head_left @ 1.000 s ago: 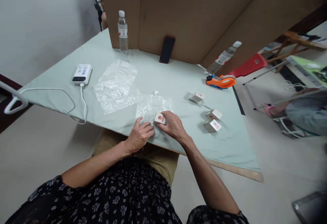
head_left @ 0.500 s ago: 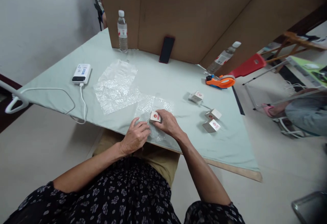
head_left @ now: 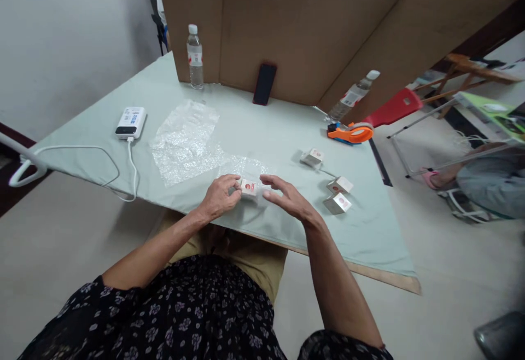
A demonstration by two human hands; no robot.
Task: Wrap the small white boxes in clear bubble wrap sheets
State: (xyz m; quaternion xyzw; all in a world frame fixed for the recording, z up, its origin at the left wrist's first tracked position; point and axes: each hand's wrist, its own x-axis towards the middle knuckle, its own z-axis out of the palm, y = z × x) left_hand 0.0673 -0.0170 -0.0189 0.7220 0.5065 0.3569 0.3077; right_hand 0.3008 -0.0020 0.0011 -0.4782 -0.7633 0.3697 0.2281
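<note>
Left hand (head_left: 223, 195) touches the box (head_left: 248, 186), apparently steadying it, grip unclear; right hand (head_left: 287, 198) gapes wide alongside! Box sits on bubble wrap (head_left: 241, 164), near the worktop's (head_left: 287, 133) front edge, handily close.

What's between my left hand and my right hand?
A small box lies between your left hand and your right hand, with bubble wrap by its far side. The head view shows it.

Pale wall (head_left: 74, 26) at left, light floor (head_left: 82, 218), cloth-covered table (head_left: 287, 130), cardboard screen (head_left: 279, 26) behind, green-topped table (head_left: 476, 103) at right
</note>
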